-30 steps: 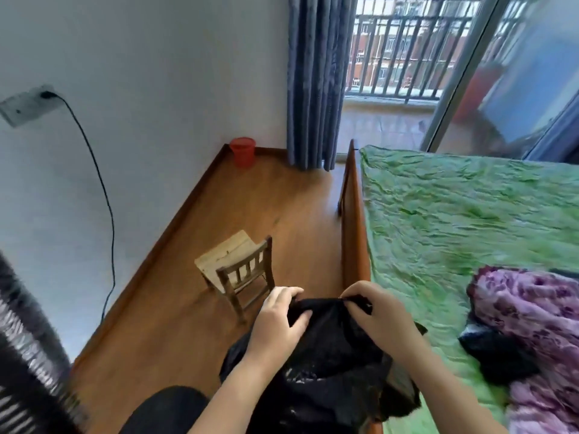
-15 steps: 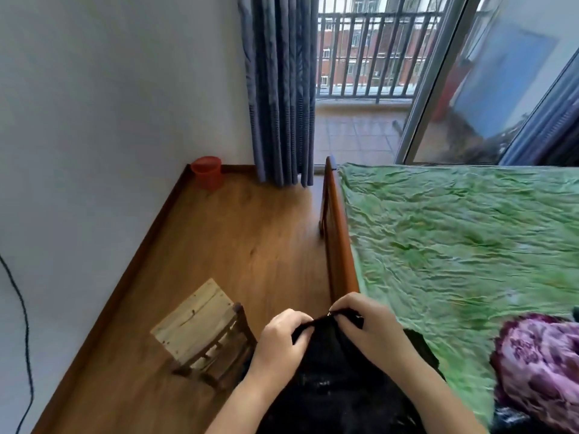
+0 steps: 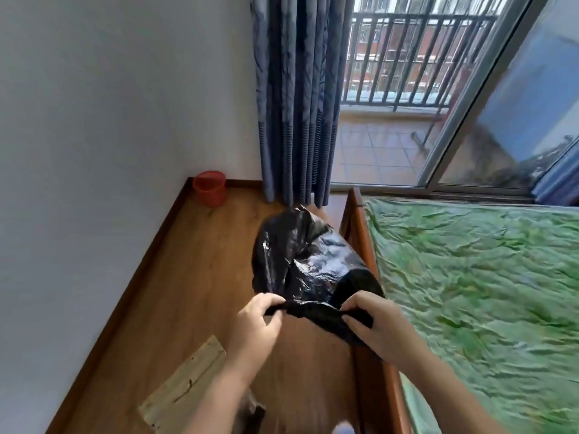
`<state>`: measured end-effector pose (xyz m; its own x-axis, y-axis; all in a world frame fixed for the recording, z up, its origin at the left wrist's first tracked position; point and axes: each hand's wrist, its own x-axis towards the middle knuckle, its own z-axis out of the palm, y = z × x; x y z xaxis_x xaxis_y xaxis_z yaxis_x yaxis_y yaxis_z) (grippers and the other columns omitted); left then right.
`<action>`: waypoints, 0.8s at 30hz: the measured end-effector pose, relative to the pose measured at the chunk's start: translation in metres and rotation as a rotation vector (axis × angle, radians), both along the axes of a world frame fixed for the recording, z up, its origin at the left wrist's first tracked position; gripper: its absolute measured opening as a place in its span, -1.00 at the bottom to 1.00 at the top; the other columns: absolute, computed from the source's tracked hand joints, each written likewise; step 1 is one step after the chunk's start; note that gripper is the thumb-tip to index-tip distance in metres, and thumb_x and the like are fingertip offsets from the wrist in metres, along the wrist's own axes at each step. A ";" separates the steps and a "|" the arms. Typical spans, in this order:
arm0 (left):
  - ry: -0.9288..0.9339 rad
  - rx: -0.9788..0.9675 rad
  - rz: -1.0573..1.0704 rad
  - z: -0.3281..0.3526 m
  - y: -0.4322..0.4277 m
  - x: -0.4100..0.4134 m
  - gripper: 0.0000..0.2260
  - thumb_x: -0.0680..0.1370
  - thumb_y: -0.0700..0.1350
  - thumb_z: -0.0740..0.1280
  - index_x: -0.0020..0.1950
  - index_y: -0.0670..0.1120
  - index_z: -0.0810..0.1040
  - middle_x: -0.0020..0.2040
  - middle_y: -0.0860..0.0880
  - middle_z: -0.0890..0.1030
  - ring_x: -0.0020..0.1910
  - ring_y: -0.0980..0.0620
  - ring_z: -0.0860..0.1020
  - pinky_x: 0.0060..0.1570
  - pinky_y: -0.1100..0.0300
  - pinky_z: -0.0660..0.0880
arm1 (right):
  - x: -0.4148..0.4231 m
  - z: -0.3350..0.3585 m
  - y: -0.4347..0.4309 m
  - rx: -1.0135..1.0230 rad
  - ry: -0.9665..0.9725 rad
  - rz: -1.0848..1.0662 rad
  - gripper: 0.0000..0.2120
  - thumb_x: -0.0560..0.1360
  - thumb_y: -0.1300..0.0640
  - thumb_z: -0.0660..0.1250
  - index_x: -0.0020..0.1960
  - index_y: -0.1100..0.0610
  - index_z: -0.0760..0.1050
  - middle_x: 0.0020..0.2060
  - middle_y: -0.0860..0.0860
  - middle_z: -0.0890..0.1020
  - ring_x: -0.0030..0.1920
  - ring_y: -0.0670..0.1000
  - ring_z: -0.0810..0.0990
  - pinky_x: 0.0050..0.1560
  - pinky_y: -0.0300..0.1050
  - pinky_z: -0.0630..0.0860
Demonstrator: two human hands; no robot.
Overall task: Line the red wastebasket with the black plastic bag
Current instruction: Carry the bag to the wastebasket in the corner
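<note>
1. Both the left hand (image 3: 255,324) and the right hand (image 3: 379,330) pinched the top edge of the black plastic bag (image 3: 300,261), which puffed out in the air.
2. The red wastebasket (image 3: 210,188) stood well apart, in the corner by the curtain (image 3: 297,98).
3. The thin bag could tear if pulled too hard.
4. The person could trip on the wooden stool (image 3: 185,386) close below.
5. The bag's mouth was hard to see, and the left arm hid part of the stool.

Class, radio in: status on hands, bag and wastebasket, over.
Left hand and right hand pinch black plastic bag. Red wastebasket unlined, by wall corner. Wooden stool near path.
</note>
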<state>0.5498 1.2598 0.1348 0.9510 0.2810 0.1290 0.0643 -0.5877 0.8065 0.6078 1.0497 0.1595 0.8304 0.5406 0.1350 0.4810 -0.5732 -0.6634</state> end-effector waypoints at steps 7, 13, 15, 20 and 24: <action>-0.014 0.089 0.022 0.006 -0.003 0.119 -0.59 0.39 -0.28 0.41 0.20 -0.07 0.47 0.11 0.03 0.50 0.15 0.09 0.42 0.19 0.32 0.27 | 0.135 -0.005 0.030 0.049 -0.016 0.023 -0.84 0.35 0.37 0.41 -0.16 0.16 0.53 -0.24 -0.11 0.54 -0.16 -0.01 0.55 -0.14 -0.17 0.45; -0.157 0.305 -0.130 0.038 0.003 0.225 -0.61 0.37 -0.17 0.41 0.20 -0.04 0.50 0.15 0.01 0.51 0.19 0.11 0.38 0.24 0.22 0.27 | 0.236 0.015 0.066 0.149 0.032 0.070 -0.83 0.35 0.33 0.43 -0.13 0.10 0.56 -0.23 -0.12 0.59 -0.17 -0.10 0.56 -0.14 -0.33 0.44; -0.157 0.288 -0.106 0.040 0.013 0.252 -0.72 0.35 -0.17 0.35 0.05 -0.05 0.57 0.04 0.02 0.58 0.09 0.11 0.44 0.13 0.20 0.34 | 0.262 0.019 0.083 0.181 0.055 0.079 -0.80 0.34 0.34 0.44 -0.12 0.10 0.58 -0.22 -0.09 0.63 -0.17 -0.15 0.58 -0.12 -0.33 0.46; -0.063 0.145 0.013 0.024 0.056 0.299 -0.94 0.39 -0.23 0.32 -0.20 -0.10 0.56 -0.22 -0.01 0.60 -0.18 -0.01 0.53 -0.13 0.00 0.49 | 0.311 0.019 0.125 0.112 0.104 0.140 -0.76 0.33 0.30 0.44 -0.11 0.02 0.56 -0.22 -0.11 0.65 -0.16 -0.17 0.58 -0.13 -0.27 0.49; -0.038 0.049 0.085 0.007 0.116 0.332 -0.89 0.44 -0.26 0.37 -0.20 -0.05 0.55 -0.24 0.08 0.55 -0.18 0.06 0.51 -0.15 0.19 0.42 | 0.358 0.018 0.167 -0.024 0.059 0.173 -0.80 0.35 0.16 0.44 -0.05 0.01 0.53 -0.19 -0.16 0.61 -0.15 -0.19 0.53 -0.13 -0.44 0.39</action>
<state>0.8818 1.3760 0.1422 0.9183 0.3527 0.1799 0.0854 -0.6201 0.7798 0.9655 1.2170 0.1774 0.7307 0.6788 0.0737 0.5343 -0.5013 -0.6806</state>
